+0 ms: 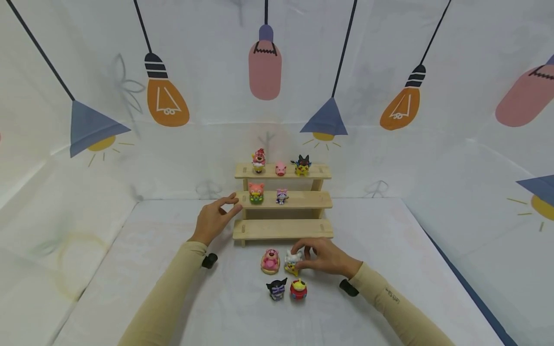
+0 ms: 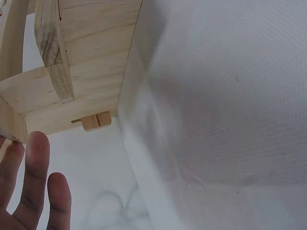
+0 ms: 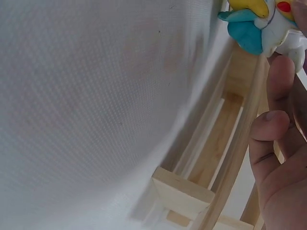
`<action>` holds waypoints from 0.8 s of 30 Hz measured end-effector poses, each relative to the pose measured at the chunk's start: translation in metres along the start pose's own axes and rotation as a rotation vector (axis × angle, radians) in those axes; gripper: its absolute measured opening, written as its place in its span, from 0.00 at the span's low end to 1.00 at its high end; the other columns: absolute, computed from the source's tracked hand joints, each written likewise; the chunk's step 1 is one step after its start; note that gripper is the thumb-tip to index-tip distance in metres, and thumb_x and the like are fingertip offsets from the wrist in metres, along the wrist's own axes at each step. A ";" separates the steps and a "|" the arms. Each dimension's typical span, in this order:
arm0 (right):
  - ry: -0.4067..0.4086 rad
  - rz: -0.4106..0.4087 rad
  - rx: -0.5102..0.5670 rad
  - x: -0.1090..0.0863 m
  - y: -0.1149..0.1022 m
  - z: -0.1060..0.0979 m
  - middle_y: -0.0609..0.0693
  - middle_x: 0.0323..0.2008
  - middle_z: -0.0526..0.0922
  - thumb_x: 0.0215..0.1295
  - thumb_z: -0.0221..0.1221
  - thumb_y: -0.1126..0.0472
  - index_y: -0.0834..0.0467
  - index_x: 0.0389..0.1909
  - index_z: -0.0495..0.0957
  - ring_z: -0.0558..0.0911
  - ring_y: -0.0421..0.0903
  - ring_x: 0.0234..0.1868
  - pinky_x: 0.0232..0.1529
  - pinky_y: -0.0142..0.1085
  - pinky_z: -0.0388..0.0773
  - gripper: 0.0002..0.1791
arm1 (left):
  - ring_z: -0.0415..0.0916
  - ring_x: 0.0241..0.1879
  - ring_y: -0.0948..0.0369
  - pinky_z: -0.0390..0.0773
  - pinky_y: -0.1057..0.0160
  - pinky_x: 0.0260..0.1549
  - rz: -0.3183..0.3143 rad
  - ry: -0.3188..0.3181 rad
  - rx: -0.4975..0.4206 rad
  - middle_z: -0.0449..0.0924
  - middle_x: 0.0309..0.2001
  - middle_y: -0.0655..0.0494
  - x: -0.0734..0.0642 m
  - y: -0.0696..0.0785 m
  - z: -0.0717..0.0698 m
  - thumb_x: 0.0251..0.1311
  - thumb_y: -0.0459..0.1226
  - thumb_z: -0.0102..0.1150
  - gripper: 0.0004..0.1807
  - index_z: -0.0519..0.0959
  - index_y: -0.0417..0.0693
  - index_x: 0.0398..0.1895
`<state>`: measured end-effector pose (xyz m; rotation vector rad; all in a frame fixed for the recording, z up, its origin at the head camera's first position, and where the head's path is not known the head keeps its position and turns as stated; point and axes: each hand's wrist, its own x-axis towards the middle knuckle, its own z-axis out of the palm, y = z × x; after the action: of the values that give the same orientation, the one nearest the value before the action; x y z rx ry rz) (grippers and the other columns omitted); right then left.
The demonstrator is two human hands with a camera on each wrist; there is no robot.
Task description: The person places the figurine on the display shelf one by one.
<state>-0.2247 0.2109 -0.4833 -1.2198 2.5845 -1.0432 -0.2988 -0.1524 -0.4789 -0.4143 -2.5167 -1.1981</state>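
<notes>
With our right hand [image 1: 331, 257], we pinch a white toy [image 1: 292, 258] in front of the shelf [image 1: 283, 229], fingers bent close around it. Our left hand [image 1: 212, 221] is at the shelf's left end, fingers apart with no toy in them. A pink bear [image 1: 270, 263], a black toy [image 1: 276, 290] and a red toy [image 1: 298, 290] sit in front of the shelf too.

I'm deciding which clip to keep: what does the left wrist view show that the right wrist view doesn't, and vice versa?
Only the left wrist view shows the left hand and a faint grey looped print. Only the right wrist view shows the right hand, gripping a figurine with turquoise, yellow and white parts. Both show the wooden shelf and white sheeting.
</notes>
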 end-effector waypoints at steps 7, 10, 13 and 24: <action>0.044 -0.018 -0.001 -0.002 0.000 -0.003 0.33 0.43 0.82 0.61 0.72 0.50 0.45 0.52 0.81 0.79 0.37 0.35 0.33 0.44 0.76 0.19 | 0.78 0.21 0.65 0.73 0.61 0.16 0.012 0.005 -0.004 0.79 0.62 0.66 0.001 -0.002 0.001 0.65 0.57 0.64 0.23 0.85 0.55 0.55; 0.074 -0.035 0.001 -0.003 -0.001 -0.007 0.34 0.43 0.83 0.62 0.71 0.51 0.45 0.52 0.81 0.79 0.38 0.34 0.32 0.44 0.76 0.18 | 0.78 0.21 0.65 0.73 0.61 0.15 0.015 0.007 -0.008 0.79 0.62 0.66 0.001 -0.003 0.002 0.65 0.57 0.64 0.23 0.85 0.55 0.55; 0.100 -0.032 0.003 -0.002 -0.002 -0.012 0.35 0.42 0.82 0.63 0.71 0.51 0.45 0.53 0.81 0.78 0.39 0.34 0.31 0.45 0.76 0.18 | 0.78 0.21 0.65 0.73 0.61 0.15 0.016 0.008 -0.009 0.79 0.62 0.65 0.001 -0.003 0.002 0.65 0.57 0.64 0.23 0.85 0.55 0.55; 0.199 -0.062 -0.053 0.001 -0.001 -0.034 0.38 0.46 0.85 0.61 0.72 0.56 0.48 0.52 0.82 0.79 0.36 0.32 0.28 0.36 0.75 0.18 | 0.78 0.21 0.65 0.73 0.62 0.15 0.021 0.012 -0.003 0.80 0.62 0.65 0.000 -0.004 0.002 0.65 0.57 0.64 0.23 0.85 0.55 0.55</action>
<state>-0.2371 0.2276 -0.4566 -1.2761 2.7545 -1.1705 -0.3010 -0.1533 -0.4831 -0.4314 -2.4949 -1.1931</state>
